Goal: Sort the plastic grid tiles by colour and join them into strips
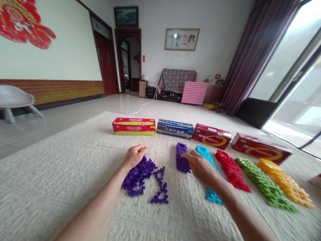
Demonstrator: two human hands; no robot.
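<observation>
My left hand, fingers curled, is at the far side of a loose pile of purple plastic interlocking pieces. Its fingertips are partly hidden, so whatever they hold cannot be made out. Two purple triangular pieces lie apart, right of the pile. My right hand is closed at the right edge of a purple row of interlocking pieces, its index finger across a solid purple piece at the near end. Beneath that hand and forearm, a light-blue row is partly covered.
Red, green and yellow rows lie to the right. Behind stand a red-and-yellow box, a blue box and two dark-red boxes. Everything rests on a cream quilted mat. A white chair stands far left.
</observation>
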